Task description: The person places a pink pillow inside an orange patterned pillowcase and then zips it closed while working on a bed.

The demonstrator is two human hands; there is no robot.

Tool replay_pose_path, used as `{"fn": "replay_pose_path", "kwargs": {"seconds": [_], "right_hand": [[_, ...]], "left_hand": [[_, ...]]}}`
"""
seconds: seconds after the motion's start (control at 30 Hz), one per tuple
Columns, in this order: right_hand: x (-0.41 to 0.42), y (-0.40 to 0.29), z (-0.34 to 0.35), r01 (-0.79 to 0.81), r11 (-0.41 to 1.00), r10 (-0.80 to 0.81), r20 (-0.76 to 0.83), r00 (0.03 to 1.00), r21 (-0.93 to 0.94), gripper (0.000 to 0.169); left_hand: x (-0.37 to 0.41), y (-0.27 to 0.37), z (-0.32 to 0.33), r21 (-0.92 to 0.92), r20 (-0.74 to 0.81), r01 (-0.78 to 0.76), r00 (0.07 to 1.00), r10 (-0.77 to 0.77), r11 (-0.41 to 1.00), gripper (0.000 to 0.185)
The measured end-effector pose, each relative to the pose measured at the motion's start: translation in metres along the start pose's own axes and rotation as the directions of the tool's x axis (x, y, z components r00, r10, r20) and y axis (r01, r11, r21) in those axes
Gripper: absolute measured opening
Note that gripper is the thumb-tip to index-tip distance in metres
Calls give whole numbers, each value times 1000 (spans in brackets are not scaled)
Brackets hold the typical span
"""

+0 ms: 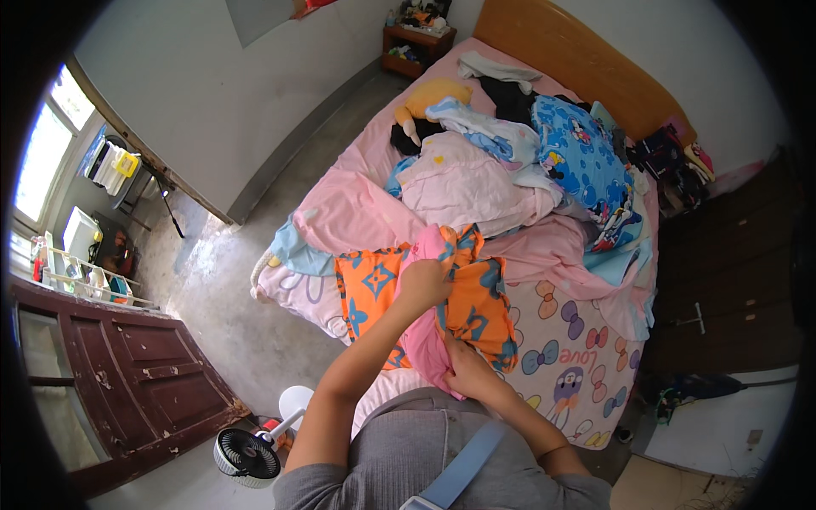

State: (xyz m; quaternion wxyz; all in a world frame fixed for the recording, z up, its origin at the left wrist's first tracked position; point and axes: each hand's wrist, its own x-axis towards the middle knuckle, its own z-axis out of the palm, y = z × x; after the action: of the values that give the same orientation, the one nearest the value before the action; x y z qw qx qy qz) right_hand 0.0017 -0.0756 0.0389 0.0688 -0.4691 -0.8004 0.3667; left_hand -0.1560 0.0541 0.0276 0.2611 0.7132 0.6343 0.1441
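Note:
An orange pillowcase or cushion cover with blue motifs point(376, 280) lies across the near part of the bed, with a pink cloth point(426, 341) running over its middle. At the upper part of the pink cloth, my left hand point(424, 284) is closed on the fabric. Lower down and close to my body, my right hand point(468, 373) grips the edge of the same pink cloth. Both hands partly cover the cloth, and how it meets the orange fabric between them cannot be told. Beyond them a rumpled light pink quilt point(465, 185) is heaped on the bed.
A blue cartoon-print pillow point(583, 159), a yellow plush toy point(437, 95) and dark clothes lie farther up the bed, before a wooden headboard point(574, 57). A small fan point(247, 449) stands at lower left, near a dark red door point(137, 376). A nightstand point(417, 48) holds clutter.

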Motion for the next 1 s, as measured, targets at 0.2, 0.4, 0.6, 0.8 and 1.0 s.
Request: {"fn": "replay_pose_path", "kwargs": {"seconds": [0.2, 0.4, 0.6, 0.8, 1.0], "right_hand": [[2, 7, 4, 18, 996, -17, -19, 1000, 88, 81], [4, 15, 8, 52, 976, -27, -122, 992, 210, 76], [-3, 14, -1, 49, 985, -26, -140, 990, 166, 77], [-7, 10, 8, -2, 990, 25, -159, 987, 141, 80], [-7, 5, 6, -13, 992, 28, -126, 992, 122, 79]], "left_hand": [[-7, -43, 28, -442, -14, 96, 993, -114, 892, 18], [-15, -68, 52, -833, 184, 270, 958, -219, 483, 10], [-16, -46, 31, -609, -36, 110, 985, -167, 785, 21], [-26, -32, -13, -53, 118, 191, 976, -183, 980, 42], [-20, -68, 12, -355, 210, 200, 969, -130, 913, 37]]}}
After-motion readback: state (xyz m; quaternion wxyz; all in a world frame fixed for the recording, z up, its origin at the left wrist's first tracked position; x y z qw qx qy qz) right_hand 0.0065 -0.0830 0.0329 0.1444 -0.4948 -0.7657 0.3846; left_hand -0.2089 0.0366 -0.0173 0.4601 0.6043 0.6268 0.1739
